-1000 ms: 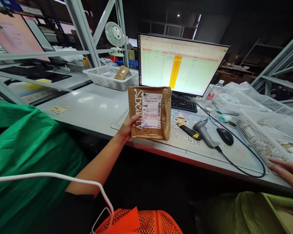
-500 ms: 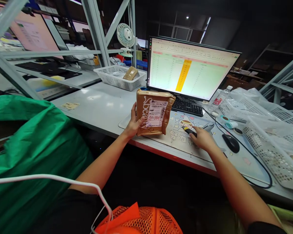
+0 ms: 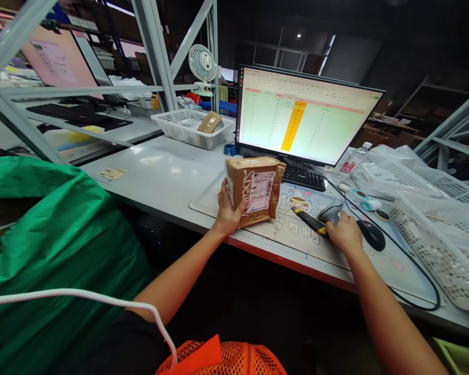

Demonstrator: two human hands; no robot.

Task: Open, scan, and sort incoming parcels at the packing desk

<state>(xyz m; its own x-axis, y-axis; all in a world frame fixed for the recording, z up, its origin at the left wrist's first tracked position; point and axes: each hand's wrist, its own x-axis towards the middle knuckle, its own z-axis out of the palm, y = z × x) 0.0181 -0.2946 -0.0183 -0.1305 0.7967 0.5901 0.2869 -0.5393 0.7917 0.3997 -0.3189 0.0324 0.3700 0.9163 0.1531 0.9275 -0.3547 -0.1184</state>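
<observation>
Fingers of the left hand point(image 3: 229, 215) clamped on the brown parcel point(image 3: 242, 179), low on its left side; thumb flat on the front face, the rest round the left flank, spread about as wide as the box is deep. Reads like a deliberate offset hold; it leaves the white label point(image 3: 261, 194) nearly all uncovered and turned to the person, barcode too. Right hand point(image 3: 346, 234) is down on the grey scanner point(image 3: 330, 212), fingers bent over the handle; palm blocks most of it from here, so can't tell how far they've closed; scanner head sticks out past the fingertips. Yellow-and-black cutter point(image 3: 308, 221) lies on the desk mat point(image 3: 207, 200) just left of those fingers, mouse point(image 3: 371, 235) just right; both parked within easy reach, I'd guess on purpose; keyboard point(image 3: 305, 177) sits back by the monitor point(image 3: 308, 117), which seems meant to give the mat to the hand tools. Position check: parcel is right of the left palm, tilted, over the near part of the mat; it's well apart from the right fingers, cutter lying between.
</observation>
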